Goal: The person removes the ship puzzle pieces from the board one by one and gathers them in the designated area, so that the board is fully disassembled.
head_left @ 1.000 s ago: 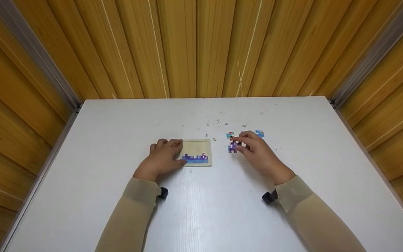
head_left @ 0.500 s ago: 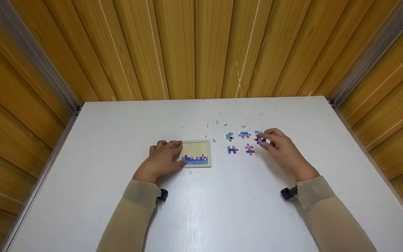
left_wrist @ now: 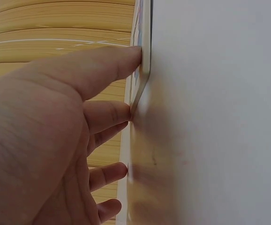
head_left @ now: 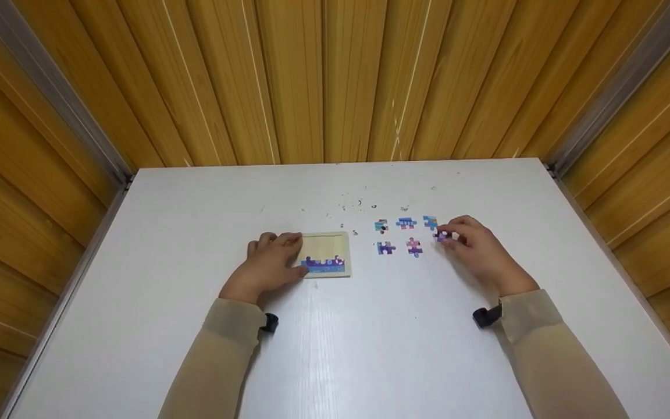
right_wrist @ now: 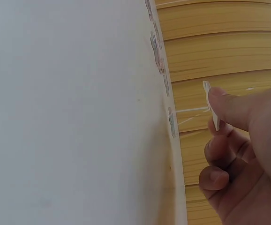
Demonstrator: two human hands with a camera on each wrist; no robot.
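A shallow wooden puzzle tray (head_left: 325, 244) lies flat on the white table, with joined purple and blue pieces (head_left: 324, 266) along its near side. At its left edge rests my left hand (head_left: 268, 263), fingers fairly straight; the left wrist view shows the thumb (left_wrist: 121, 61) touching the tray's rim (left_wrist: 146, 51). My right hand (head_left: 483, 256) pinches a purple puzzle piece (head_left: 443, 235) between thumb and fingers, to the right of the loose pieces. Seen edge-on in the right wrist view, that piece (right_wrist: 214, 117) is off the table.
Several loose pieces lie between the tray and my right hand: a blue-green one (head_left: 381, 225), a blue one (head_left: 406, 223), a blue-orange one (head_left: 430, 222), a purple one (head_left: 385, 248) and a pink one (head_left: 414, 247). Small dark specks dot the table behind them. Wood-patterned panels (head_left: 323, 81) surround the table.
My right hand has moved right from the loose pieces with the purple piece, uncovering several of them. My left hand and the tray have stayed in place.
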